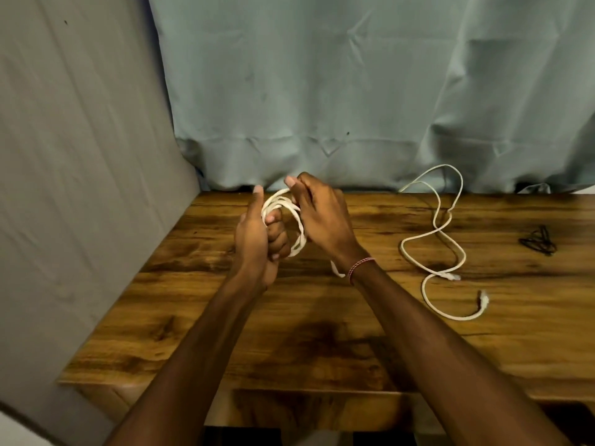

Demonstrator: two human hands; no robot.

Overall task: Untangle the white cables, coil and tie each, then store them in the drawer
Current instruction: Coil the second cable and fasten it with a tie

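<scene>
Left hand (257,239) has its fingers curled round the coil (302,235), thumb up, holding the loops together just above the table (322,333). Right hand (318,217) pinches the strand at the top of the coil, and a short tail (336,270) dangles under that wrist. It looks like light, limp, braided cord that will likely spring open if the left grip loosens, so the safe hold is across all the loops at one spot, keeping the plug ends free. The second cable (401,247) lies loose in wandering curves well to the right, one loop rising against the curtain. It should lift easily from mid-length. Black ties (539,243) wait beyond it. No drawer plainly in view.
</scene>
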